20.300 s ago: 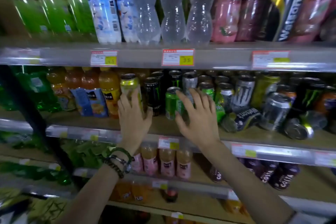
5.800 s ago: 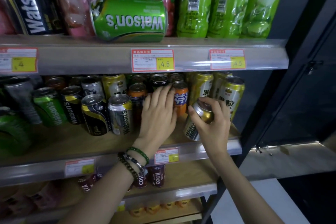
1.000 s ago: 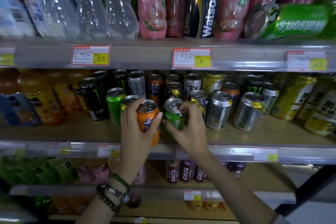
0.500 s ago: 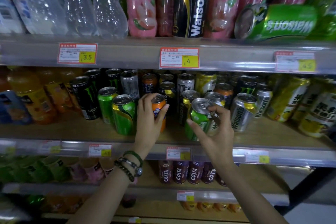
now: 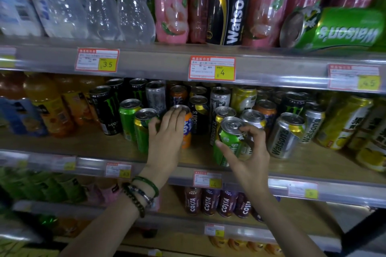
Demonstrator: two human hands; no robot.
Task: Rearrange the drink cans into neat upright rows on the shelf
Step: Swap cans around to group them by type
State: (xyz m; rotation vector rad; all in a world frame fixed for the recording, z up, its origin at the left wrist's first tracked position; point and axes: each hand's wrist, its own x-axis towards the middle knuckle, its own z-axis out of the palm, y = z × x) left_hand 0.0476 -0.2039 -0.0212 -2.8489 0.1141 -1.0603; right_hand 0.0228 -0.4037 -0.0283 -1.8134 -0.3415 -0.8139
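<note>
- Our right hand (image 5: 248, 158) grip clasps the green aluminium Watson's can (image 5: 230, 142), tilted, front of the wooden shelf (image 5: 302, 162).
- Our left hand (image 5: 167, 137) grip wraps the orange aluminium soda can (image 5: 187, 131), upright, just left.

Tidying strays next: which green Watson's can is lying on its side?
The green Watson's can on the top shelf, right, beside the pink bottles; the others stand upright.

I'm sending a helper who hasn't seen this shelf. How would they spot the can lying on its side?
Look at the top shelf, right end, beside the pink bottles. The green Watson's can lies sideways there, its lettering upside down, the only can among bottles.
</note>
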